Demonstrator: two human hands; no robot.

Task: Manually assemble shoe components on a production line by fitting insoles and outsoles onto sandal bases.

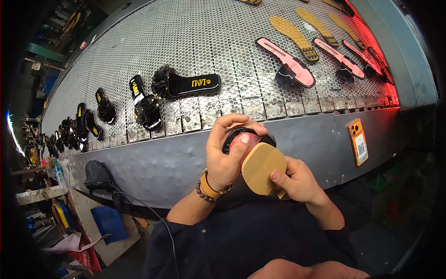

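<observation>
In front of my body, my left hand (225,158) is wrapped round a dark sandal upper (270,139) that has a shiny black rim and a pink-red underside. Its thumb presses on the pink area. My right hand (299,181) grips a tan shoe sole (260,172), thumb on the flat face and fingers behind. The sole's upper edge overlaps the sandal; whether they touch along their length I cannot tell. On the mesh conveyor (232,46) beyond, a black sandal (195,86) lies on its side, and another black sandal (145,104) rests beside it.
More black sandals (106,106) line the conveyor's near edge at left. At right lie pink-bottomed uppers (291,65) and tan soles (295,35), near a red-lit opening (376,42). An orange phone (357,142) sits on the grey metal side. A cable (160,216) runs at left.
</observation>
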